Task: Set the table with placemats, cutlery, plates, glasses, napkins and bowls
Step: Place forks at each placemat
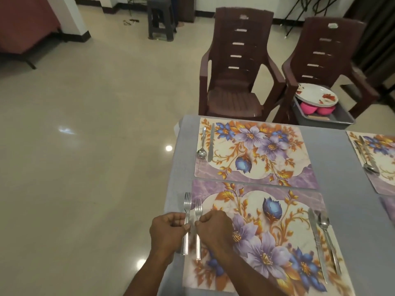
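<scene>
two forks, one per hand, at the near mat's (263, 238) left edge. mat: thin, flexible, lies flat; slide it, don't lift. left fork (186, 218) sits on the cloth just off the mat; left hand (165, 233) pinches its handle. right fork (198, 225) is on the mat, right hand (214, 228) curled round it. steel, stiff, light, likely slick: you'd best hold mid-handle.

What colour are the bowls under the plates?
Bright pink bowls, seen in the head view.
</scene>
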